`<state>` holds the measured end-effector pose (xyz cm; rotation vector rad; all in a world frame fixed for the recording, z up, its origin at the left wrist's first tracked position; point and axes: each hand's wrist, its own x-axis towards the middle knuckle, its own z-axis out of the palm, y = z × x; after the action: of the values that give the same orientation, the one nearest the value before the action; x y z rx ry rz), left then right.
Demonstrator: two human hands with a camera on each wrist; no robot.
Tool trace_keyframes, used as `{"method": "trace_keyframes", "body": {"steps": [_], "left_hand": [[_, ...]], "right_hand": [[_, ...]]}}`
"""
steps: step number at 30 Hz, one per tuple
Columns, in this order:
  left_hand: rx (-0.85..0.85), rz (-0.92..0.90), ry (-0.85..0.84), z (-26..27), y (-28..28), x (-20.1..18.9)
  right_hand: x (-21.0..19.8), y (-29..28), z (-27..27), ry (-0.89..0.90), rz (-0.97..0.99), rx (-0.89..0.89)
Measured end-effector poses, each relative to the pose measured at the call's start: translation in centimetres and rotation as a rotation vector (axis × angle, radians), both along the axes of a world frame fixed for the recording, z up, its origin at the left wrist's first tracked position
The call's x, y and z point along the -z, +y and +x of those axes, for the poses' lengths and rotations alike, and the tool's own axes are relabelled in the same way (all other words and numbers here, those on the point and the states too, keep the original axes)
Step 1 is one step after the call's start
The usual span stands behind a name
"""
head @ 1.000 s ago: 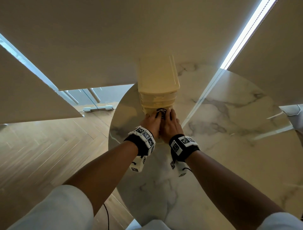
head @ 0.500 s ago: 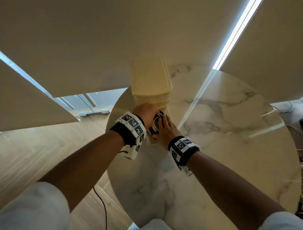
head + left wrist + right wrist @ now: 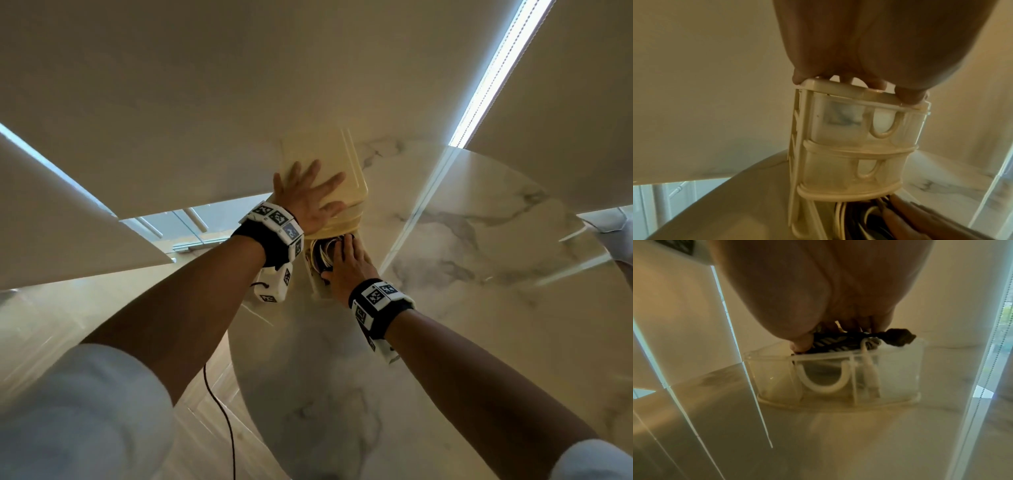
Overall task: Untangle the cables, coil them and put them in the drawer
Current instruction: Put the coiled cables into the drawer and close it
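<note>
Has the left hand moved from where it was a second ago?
Yes. The left hand went from the open bottom drawer up onto the top of the drawer unit.

A round white marble desk (image 3: 479, 308) with grey veins stands on a pale herringbone wood floor (image 3: 68, 342); beige roller blinds (image 3: 171, 102) admit bright strips of daylight.
</note>
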<state>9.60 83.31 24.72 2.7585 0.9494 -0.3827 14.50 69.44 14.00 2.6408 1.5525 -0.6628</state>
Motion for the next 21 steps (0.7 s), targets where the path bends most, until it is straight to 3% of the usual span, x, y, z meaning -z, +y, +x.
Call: {"method": "trace_keyframes", "body": {"steps": [6, 11, 15, 21], "left_hand": [[0.002, -0.003, -0.008, 0.0, 0.2, 0.1], [0.012, 0.018, -0.006, 0.0, 0.2, 0.2], [0.001, 0.016, -0.021, 0.0, 0.1, 0.2], [0.000, 0.024, -0.004, 0.0, -0.1, 0.1]], "right_hand": [[1.4, 3.0, -0.6, -0.011, 0.013, 0.023], [-2.1, -1.4, 0.2, -0.022, 0.101, -0.013], [-1.9, -5.4, 0.9, -0.020, 0.027, -0.181], [-0.5, -5.5, 0.3, -0.113, 0.009, -0.215]]}}
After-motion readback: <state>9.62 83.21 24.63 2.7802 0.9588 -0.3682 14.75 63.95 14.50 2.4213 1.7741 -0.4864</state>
